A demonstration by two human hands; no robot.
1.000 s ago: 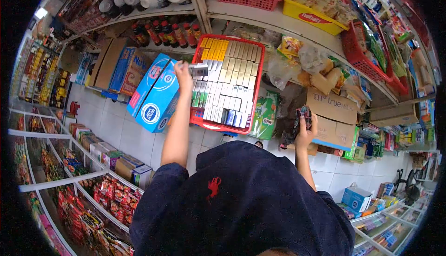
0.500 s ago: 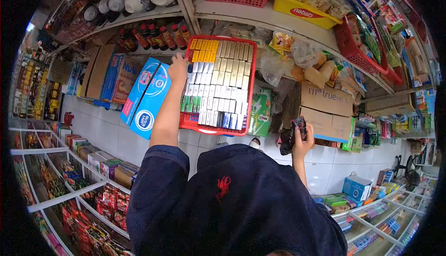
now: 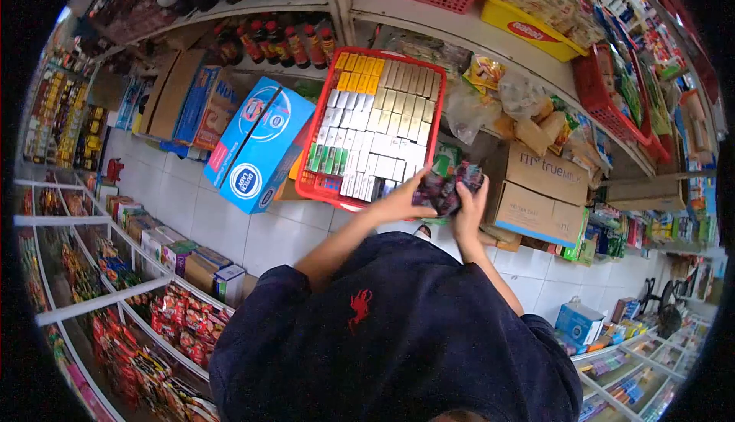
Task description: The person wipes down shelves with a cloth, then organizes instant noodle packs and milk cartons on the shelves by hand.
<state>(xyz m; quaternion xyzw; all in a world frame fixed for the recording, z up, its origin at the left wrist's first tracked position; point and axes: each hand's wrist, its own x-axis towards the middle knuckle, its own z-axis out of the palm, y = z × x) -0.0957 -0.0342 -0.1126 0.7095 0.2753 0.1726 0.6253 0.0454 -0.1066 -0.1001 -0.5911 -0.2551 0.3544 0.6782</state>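
A crumpled dark cloth with a reddish pattern (image 3: 450, 184) hangs between my hands, just off the near right corner of a red plastic basket (image 3: 331, 198). My right hand (image 3: 468, 214) is closed on its right side. At the left side of the cloth, my left hand (image 3: 400, 201) pinches the edge, slightly blurred. Rows of small packs (image 3: 358, 119) in yellow, silver, gold, white and green fill the basket. Part of the cloth is hidden behind my fingers.
Left of the basket leans a blue Dutch Lady carton (image 3: 260, 142). A brown TH true milk carton (image 3: 540, 196) stands at the right. Shelves with sauce bottles (image 3: 295, 47) and a yellow tub (image 3: 528, 27) run behind. Glass display cases (image 3: 115, 307) line the near side.
My left hand has left the basket's left rim and moved right to the cloth. My right hand has brought the cloth leftward and up beside the basket. The view has shifted slightly.
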